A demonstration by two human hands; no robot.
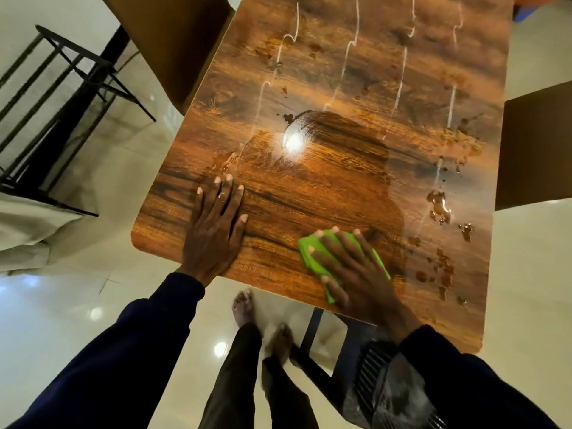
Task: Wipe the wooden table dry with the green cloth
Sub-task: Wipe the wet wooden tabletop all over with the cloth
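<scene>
**Left hand** (216, 233): fingers spread, palm flat on the wooden desk (340, 88) near its front edge. **Right hand** (359, 274), at 3 o'clock of the left: fingers spread, pressing the folded green cloth (307, 261) flat against the desk top. Water drops (439, 207) lie at 2 o'clock of the cloth, along the desk's right margin. A black metal rack (62, 88) stands on the floor at 10 o'clock.

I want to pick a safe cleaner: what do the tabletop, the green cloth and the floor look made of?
Tabletop: wood-grain pattern under a glossy sealed finish, perhaps laminate rather than solid wood; it mirrors a light and water beads on it. Green cloth: soft folded fabric, possibly microfibre. Floor: pale polished tile or stone, by its reflections.
</scene>
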